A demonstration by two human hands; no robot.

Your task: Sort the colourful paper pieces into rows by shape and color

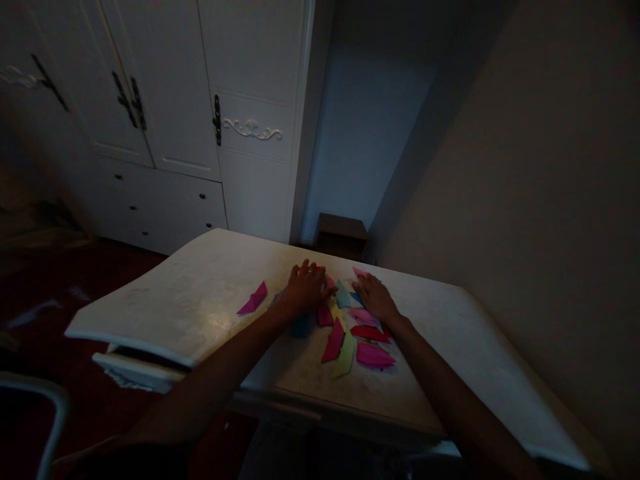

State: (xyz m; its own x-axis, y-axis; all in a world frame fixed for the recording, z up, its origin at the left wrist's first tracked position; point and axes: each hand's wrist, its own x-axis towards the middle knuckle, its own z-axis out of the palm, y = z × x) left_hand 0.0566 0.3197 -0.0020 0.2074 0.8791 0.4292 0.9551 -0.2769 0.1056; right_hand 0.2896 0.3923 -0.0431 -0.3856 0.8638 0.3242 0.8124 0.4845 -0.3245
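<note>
Several folded paper boats in bright colours lie grouped on the white table (190, 280). My left hand (309, 288) rests palm down over the far left of the group, fingers spread, with red and pink paper showing around them. At the far right my right hand (375, 297) lies flat with its fingers stretched out, touching a pink paper piece (359, 272). Between the hands sits a pale blue-green paper boat (343, 295). Nearer me are a crimson boat (333, 341), a yellow-green boat (345, 353), a red boat (369, 333) and a magenta folded piece (375, 357).
A magenta paper boat (253, 299) lies apart on the left. At the table's left front, a drawer (137, 370) stands partly pulled out. Beyond the table are a white wardrobe (255, 187) and a small brown cabinet (343, 228). A wall (525, 173) borders the right side.
</note>
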